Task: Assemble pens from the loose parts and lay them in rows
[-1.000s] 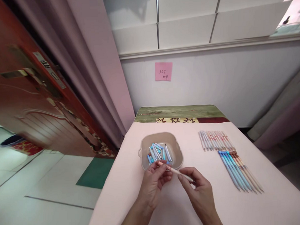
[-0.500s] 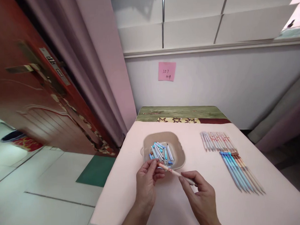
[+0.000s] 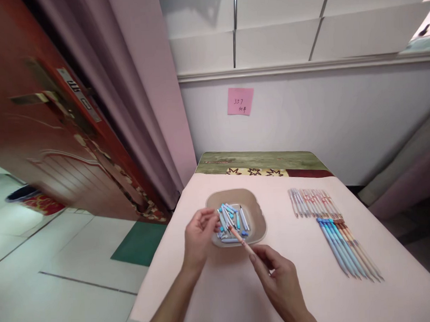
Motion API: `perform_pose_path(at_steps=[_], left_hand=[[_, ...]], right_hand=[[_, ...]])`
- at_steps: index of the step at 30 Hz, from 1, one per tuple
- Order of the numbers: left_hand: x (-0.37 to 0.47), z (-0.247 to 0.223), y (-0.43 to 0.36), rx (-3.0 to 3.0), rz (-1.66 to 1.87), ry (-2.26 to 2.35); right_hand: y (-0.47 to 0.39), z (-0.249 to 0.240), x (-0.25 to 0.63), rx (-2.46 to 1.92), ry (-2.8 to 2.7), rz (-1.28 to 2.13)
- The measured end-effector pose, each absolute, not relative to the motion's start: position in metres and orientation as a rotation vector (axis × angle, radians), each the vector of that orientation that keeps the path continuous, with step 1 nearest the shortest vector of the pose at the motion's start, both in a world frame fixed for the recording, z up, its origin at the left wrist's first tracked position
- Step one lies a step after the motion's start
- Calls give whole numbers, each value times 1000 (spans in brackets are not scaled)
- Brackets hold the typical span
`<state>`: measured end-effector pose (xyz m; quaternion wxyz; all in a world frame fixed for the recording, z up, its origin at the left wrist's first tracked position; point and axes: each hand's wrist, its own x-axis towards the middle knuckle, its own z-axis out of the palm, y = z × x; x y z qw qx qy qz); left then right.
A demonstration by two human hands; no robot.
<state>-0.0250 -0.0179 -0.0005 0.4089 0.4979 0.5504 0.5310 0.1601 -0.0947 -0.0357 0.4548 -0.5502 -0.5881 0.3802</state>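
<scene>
My right hand (image 3: pixel 277 274) pinches the lower end of a pale pen (image 3: pixel 241 239) with a brown-orange top, which slants up over the near rim of a beige plastic basin (image 3: pixel 257 211). At the basin's left rim is my left hand (image 3: pixel 200 233), its fingers loosely bent and apart, with nothing clearly seen in it. Inside the basin lie several blue and white pen parts (image 3: pixel 243 217), some of them small caps.
Right of the basin, a row of clear, patterned pens (image 3: pixel 314 203) lies above a row of blue pens (image 3: pixel 334 246) and beige pens (image 3: pixel 361 252). All rest on a pink-covered table (image 3: pixel 220 289) against the wall. A red door (image 3: pixel 32 140) stands left.
My left hand has let go of the pen's brown end and moved left and up. The right hand keeps the pen and has moved slightly left, tilting it more steeply.
</scene>
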Motion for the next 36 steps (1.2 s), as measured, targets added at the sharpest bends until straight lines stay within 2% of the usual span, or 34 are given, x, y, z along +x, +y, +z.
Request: perform_pose_path(at_steps=[2,6,13,20,26,29,32,36], left_hand=[[-31,5,1,1704,1221,1618],[-23,-3,29,2402,320,1924],[-5,-31,53,2393,95,1972],[3,-28,54,2305,132,1998],[3,3,34,2182,396,1961],[5,16,11,1436,906,1414],[8,20,-8,906,1028,1081],[8,19,-16,746,1078,1017]], right_hand=[[-92,-36,162,-1382,-1346,984],[-87,-36,167,-1342,-1134,1099],[-87,-29,180,-1303,-1027,1165],[-86,-26,189,-1304,-992,1175],[-87,-28,199,-1324,-1052,1100],[-87,-28,204,-1355,-1116,1031],[-88,-24,205,-1390,-1183,971],[-89,-18,202,-1432,-1207,856]])
